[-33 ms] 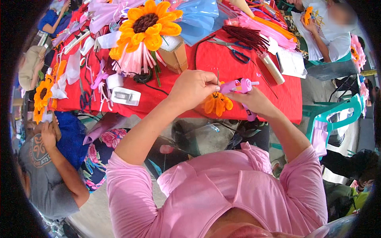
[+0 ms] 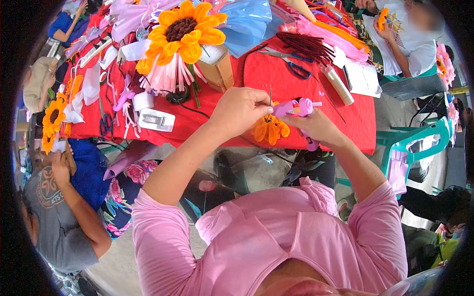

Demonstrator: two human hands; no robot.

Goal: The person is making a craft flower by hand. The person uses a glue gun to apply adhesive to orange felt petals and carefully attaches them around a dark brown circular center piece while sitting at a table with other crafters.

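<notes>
My left hand (image 2: 247, 108) pinches a thin green stem (image 2: 270, 97), with an orange fuzzy flower head (image 2: 270, 131) hanging just below, petals downward. My right hand (image 2: 313, 127) grips a pink glue gun (image 2: 292, 107), whose tip sits at the stem beside my left fingertips. A large orange sunflower (image 2: 177, 30) with a brown centre stands over a pink fringed piece and a cardboard box (image 2: 216, 71). Blue-handled scissors (image 2: 296, 66) lie further back on the red-covered table (image 2: 340, 138).
Pink and orange craft strips (image 2: 340, 37), dark red stems (image 2: 303, 44), a glue-stick pack (image 2: 338, 86) and a white card (image 2: 157, 120) lie about. A co-worker in grey (image 2: 64, 217) sits at left, another person (image 2: 390, 44) at upper right. A green chair (image 2: 414, 138) stands at right.
</notes>
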